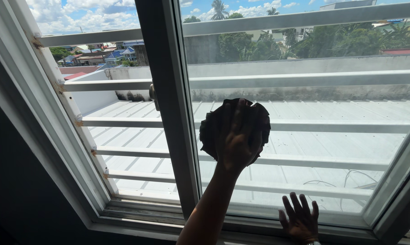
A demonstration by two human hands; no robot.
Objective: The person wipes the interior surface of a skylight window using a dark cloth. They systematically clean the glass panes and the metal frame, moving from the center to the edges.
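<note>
Both hands were raised against the window pane (304, 136). One hand, the left (235, 136), was spread flat with fingers pointing up, pressing a dark crumpled cloth (255, 120) to the glass near the pane's left side, just right of the dark centre frame (168, 104). That cloth was roughly round, with no clear long axis, its ruffled edge showing around the palm. Lower right, the right hand (300, 220) rested open, fingers splayed upward, on the glass by the sill (137, 213), holding nothing.
</note>
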